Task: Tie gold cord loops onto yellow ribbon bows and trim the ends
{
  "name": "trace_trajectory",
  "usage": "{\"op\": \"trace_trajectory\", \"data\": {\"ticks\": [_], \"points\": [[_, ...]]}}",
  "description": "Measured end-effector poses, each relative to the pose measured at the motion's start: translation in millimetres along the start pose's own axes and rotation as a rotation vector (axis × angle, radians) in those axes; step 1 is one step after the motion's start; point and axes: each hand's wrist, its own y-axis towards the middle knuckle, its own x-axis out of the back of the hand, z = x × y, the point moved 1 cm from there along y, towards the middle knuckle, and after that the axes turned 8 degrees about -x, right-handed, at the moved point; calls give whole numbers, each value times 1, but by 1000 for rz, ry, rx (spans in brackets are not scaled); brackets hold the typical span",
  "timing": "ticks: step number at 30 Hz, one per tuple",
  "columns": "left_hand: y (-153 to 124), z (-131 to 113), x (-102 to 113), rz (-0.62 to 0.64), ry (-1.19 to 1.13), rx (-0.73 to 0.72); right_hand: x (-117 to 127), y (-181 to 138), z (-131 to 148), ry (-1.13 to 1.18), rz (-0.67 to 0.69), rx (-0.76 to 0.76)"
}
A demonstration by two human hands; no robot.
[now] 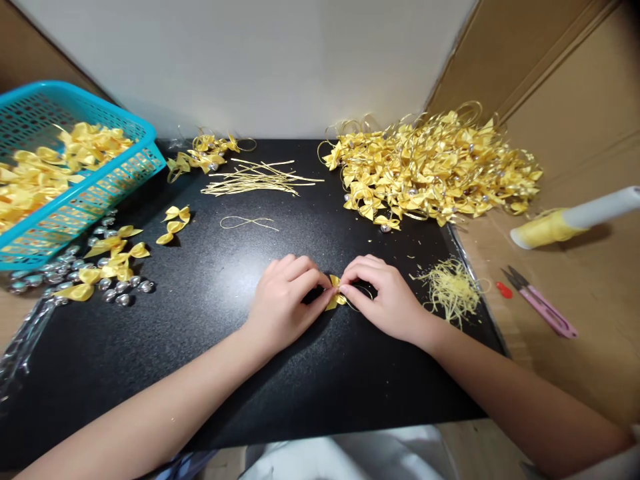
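My left hand (285, 300) and my right hand (385, 297) meet at the middle of a black mat (210, 347). Both pinch a small yellow ribbon bow (334, 293) that lies on the mat between the fingertips. A thin gold thread loop shows just right of the bow, under my right fingers. A loose gold thread loop (249, 223) lies on the mat behind my hands.
A blue basket (95, 193) of yellow ribbon pieces stands at the left. Silver beads (120, 293) and loose ribbon pieces lie beside it. Gold thread strands (255, 179) lie at the back. A big pile of finished bows (430, 173) is back right, thread scraps (450, 290), pink snips (543, 310) and a spool (565, 223) on the right.
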Motion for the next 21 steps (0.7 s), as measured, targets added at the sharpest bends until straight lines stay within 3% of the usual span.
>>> {"op": "trace_trajectory", "data": {"ticks": [10,21], "points": [[0,-2,-1,-15,-60,15,0,-1,0,4,7,-2],[-1,-3,-2,54,-272,147,0,-1,0,-2,2,-8]]}}
